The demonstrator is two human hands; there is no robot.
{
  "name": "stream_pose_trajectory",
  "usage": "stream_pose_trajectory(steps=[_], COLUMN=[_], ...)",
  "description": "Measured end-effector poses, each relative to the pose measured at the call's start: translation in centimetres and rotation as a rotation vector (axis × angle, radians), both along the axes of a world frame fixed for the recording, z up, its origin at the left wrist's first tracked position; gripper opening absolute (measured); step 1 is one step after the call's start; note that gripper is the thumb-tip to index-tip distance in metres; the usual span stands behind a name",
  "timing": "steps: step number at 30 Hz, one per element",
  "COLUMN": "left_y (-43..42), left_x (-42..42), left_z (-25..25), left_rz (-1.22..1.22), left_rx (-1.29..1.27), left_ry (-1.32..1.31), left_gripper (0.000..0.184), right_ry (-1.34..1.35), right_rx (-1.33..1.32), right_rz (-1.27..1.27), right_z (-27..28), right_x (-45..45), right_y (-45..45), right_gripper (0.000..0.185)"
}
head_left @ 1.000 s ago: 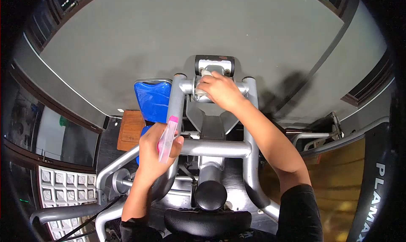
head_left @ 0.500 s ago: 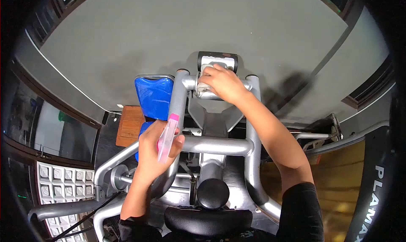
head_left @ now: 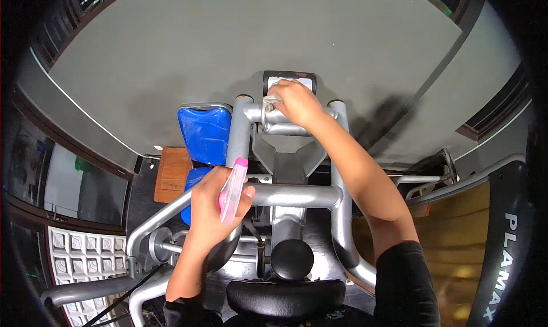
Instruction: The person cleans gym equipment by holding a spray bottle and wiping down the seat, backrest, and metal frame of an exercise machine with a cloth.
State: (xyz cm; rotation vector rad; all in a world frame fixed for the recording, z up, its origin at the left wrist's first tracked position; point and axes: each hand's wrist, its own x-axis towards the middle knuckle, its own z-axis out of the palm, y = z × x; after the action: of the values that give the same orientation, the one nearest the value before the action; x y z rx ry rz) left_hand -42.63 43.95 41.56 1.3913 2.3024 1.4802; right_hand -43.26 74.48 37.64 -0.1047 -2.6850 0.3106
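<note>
My right hand [head_left: 294,101] is closed around a crumpled whitish cloth [head_left: 270,102], only part of which shows past the fingers. It presses against the upper crossbar area, just below the black-and-white panel [head_left: 290,75] at the top of the grey metal exercise machine [head_left: 297,195]. My left hand [head_left: 214,198] is wrapped round a spray bottle with a pink tip and a clear, pinkish body [head_left: 234,193]. That bottle stays above the left side of the frame, near the lower crossbar. Its lower part is hidden by the palm.
Nearest me are a black padded seat [head_left: 285,298] and a round black knob [head_left: 291,259]. A blue chair [head_left: 205,134] and wooden box [head_left: 172,175] stand left. A grey wall [head_left: 342,30] rises behind the machine. Dark equipment lettered PLAMAX [head_left: 505,241] is at right.
My right hand has shifted slightly up and left with the cloth, covering more of the panel. My left hand with the spray bottle has moved a little to the right in view.
</note>
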Motion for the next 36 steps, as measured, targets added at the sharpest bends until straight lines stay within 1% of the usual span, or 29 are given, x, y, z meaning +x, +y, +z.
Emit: stream_pose_trajectory(steps=[1,3,5,9,11,12,14,17,19,21,22,25,29,31,33,36], left_y=[0.0,0.0,0.0,0.1,0.1,0.1,0.2,0.1,0.1,0.0,0.0,0.1,0.4,0.3,0.3,0.2], left_x=[-0.1,-0.2,-0.2,0.1,0.2,0.2,0.2,0.0,0.1,0.2,0.2,0.4,0.6,0.5,0.4,0.1], left_z=[-0.1,-0.1,-0.1,0.3,0.4,0.3,0.1,-0.1,-0.1,-0.2,-0.3,-0.2,-0.4,-0.3,-0.4,-0.9], left_rz=[0.009,0.007,0.018,0.026,0.015,0.018,0.015,0.037,0.032,0.019,0.001,-0.041,-0.025,-0.031,-0.03,-0.01], left_rx=[0.001,0.005,0.009,-0.012,-0.015,-0.028,-0.041,-0.014,-0.003,0.003,0.002,0.04,0.02,0.001,-0.014,0.027], left_ry=[-0.005,-0.002,-0.008,-0.014,-0.017,-0.003,0.022,0.023,0.016,0.066,0.118,0.124,0.118,0.124,0.126,0.174], left_gripper=[0.022,0.021,0.02,0.02,0.02,0.021,0.021,0.02,0.021,0.022,0.022,0.023,0.028,0.025,0.024,0.023], right_ry=[-0.003,0.041,-0.061,-0.035,-0.002,0.003,0.05,0.008,-0.004,-0.059,-0.088,-0.035,0.029,0.127,0.106,0.019], right_rx=[-0.042,-0.045,0.001,0.091,0.08,0.08,-0.048,-0.062,-0.025,0.131,0.124,0.114,0.141,0.106,0.117,0.125], right_rz=[-0.017,0.018,0.09,0.126,-0.001,-0.007,-0.132,-0.154,-0.122,-0.112,-0.108,-0.108,-0.162,-0.141,-0.153,-0.119], right_z=[-0.1,-0.1,0.8,0.6,-0.1,-0.4,-0.6,-0.3,-0.4,0.0,0.5,0.1,-0.4,-0.9,-1.0,-0.4], right_x=[-0.3,0.8,2.8,4.6,3.2,2.3,0.8,1.1,2.6,4.9,5.8,6.5,3.9,2.8,3.0,5.3], right_y=[0.1,0.3,0.1,0.2,0.1,-0.1,-0.5,-0.8,-0.7,-0.9,-1.1,-0.9,-1.1,-0.8,-0.7,-1.1], right_gripper=[0.028,0.027,0.027,0.03,0.031,0.031,0.03,0.031,0.031,0.032,0.034,0.035,0.034,0.034,0.034,0.035])
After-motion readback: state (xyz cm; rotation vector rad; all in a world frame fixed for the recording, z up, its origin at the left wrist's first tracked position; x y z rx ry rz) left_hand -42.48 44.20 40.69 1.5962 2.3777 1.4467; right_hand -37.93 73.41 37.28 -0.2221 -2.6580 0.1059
